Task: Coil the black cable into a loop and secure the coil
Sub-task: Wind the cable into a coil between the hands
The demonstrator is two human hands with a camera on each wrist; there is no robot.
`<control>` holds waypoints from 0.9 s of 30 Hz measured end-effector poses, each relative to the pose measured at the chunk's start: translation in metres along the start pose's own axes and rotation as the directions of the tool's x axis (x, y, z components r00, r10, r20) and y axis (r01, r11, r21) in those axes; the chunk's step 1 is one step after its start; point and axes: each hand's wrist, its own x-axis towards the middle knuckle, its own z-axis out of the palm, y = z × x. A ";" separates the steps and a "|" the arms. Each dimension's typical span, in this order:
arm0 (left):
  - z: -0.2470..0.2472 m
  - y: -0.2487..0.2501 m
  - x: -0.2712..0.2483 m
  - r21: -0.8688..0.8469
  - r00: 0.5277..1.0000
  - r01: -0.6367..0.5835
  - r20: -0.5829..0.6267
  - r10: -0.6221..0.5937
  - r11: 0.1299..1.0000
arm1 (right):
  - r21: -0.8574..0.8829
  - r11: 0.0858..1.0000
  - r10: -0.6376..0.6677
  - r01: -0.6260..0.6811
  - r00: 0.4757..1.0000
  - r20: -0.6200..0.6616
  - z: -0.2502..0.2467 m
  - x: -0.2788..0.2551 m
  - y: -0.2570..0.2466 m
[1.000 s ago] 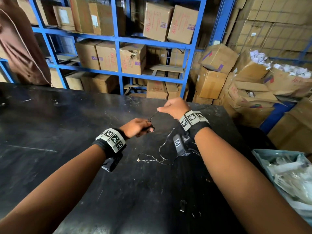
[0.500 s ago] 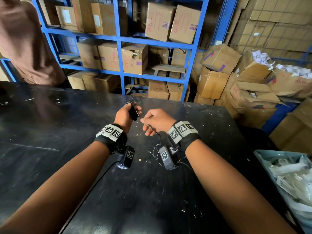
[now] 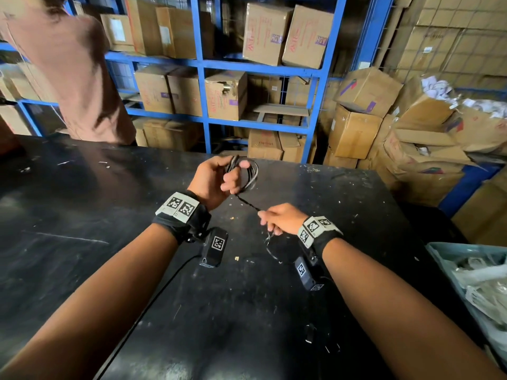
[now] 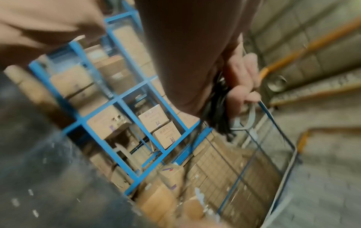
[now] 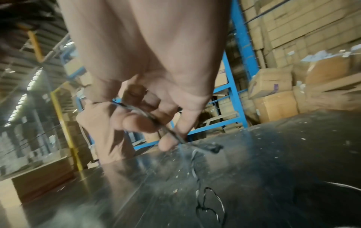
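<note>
- The left hand is raised above the black table, its fingers curled round a small bundle of loops of the black cable; the coil stands clear of the tabletop.
- From the coil a straight run of cable slants down to the right hand, which pinches it between thumb and fingertips. The slack tail hangs below that hand and lies in loose squiggles on the table.
- The step in hand looks like winding: part of the cable is looped, the tail is not yet taken up, and nothing secures the coil.
- To do it well, I would keep the run between the hands lightly taut, let the cable slide through the right pinch instead of dragging, and lay each new turn beside the last at the same size.
- The left grip should hold all turns at one spot so none spring free, and enough tail should be saved to wrap round the bundle.
- The cable is thin, dark and pliant, with a slight sheen; it probably kinks easily.
- The tabletop is hard, glossy, scuffed and speckled with pale crumbs.
- Behind stand blue metal shelving and matt cardboard boxes.
</note>
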 end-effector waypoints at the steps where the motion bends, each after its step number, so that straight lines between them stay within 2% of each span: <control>1: -0.002 -0.003 0.000 0.095 0.999 0.043 -0.001 -0.043 0.995 | -0.033 0.999 0.007 -0.010 0.996 -0.084 -0.008 0.001 -0.001; 3: -0.004 -0.014 -0.001 0.351 0.993 0.108 0.001 -0.116 0.930 | -0.170 0.985 -0.034 -0.015 0.960 -0.278 -0.028 0.004 -0.009; 4: -0.005 -0.021 -0.001 0.488 0.990 0.130 -0.015 -0.141 0.863 | -0.278 0.960 -0.071 -0.026 0.939 -0.336 -0.037 0.006 -0.013; 5: -0.008 -0.028 0.000 0.602 0.987 0.157 -0.066 -0.148 0.783 | -0.398 0.916 -0.104 -0.045 0.933 -0.346 -0.045 0.009 -0.019; 7: -0.015 -0.041 0.002 0.738 0.974 0.219 -0.207 -0.096 0.639 | -0.595 0.801 -0.123 -0.069 0.954 -0.275 -0.054 0.013 -0.035; 8: -0.019 -0.045 0.002 0.804 0.975 0.212 -0.216 -0.059 0.555 | -0.645 0.761 -0.107 -0.074 0.966 -0.237 -0.056 0.014 -0.043; 10: -0.026 -0.049 0.002 0.918 0.984 0.171 -0.178 -0.014 0.358 | -0.638 0.768 -0.096 -0.055 0.975 -0.199 -0.059 0.013 -0.055; 11: -0.029 -0.050 0.002 0.944 0.986 0.161 -0.169 0.003 0.286 | -0.578 0.815 -0.099 -0.031 0.976 -0.192 -0.058 0.011 -0.061; 12: -0.033 -0.051 0.003 0.951 0.985 0.162 -0.174 0.020 0.261 | -0.479 0.878 -0.101 0.003 0.979 -0.178 -0.055 0.010 -0.065; 13: -0.036 -0.053 0.005 0.943 0.981 0.168 -0.189 0.045 0.286 | -0.349 0.936 -0.093 0.035 0.985 -0.148 -0.051 0.008 -0.069; 14: -0.039 -0.055 0.007 0.917 0.975 0.166 -0.208 0.081 0.363 | -0.212 0.976 -0.081 0.057 0.991 -0.106 -0.045 0.005 -0.072; 16: -0.043 -0.057 0.012 0.792 0.945 0.127 -0.279 0.169 0.597 | -0.033 0.996 -0.088 0.087 0.996 -0.030 -0.032 0.004 -0.072; 18: -0.042 -0.052 0.015 0.618 0.901 0.074 -0.378 0.213 0.783 | 0.015 0.994 -0.111 0.111 0.994 -0.009 -0.021 0.002 -0.068; 20: -0.039 -0.045 0.017 0.446 0.873 -0.002 -0.436 0.219 0.895 | 0.056 0.987 -0.149 0.148 0.989 0.002 -0.010 0.000 -0.062; 22: -0.035 -0.042 0.018 0.283 0.880 -0.082 -0.430 0.203 0.956 | 0.121 0.977 -0.178 0.175 0.984 0.021 0.001 -0.004 -0.057; 25: -0.029 -0.041 0.019 0.177 0.905 -0.128 -0.382 0.188 0.976 | 0.194 0.964 -0.190 0.181 0.982 0.025 0.018 -0.005 -0.050; 27: -0.024 -0.037 0.019 0.114 0.922 -0.147 -0.344 0.178 0.983 | 0.171 0.971 -0.175 0.165 0.983 0.049 0.027 -0.004 -0.044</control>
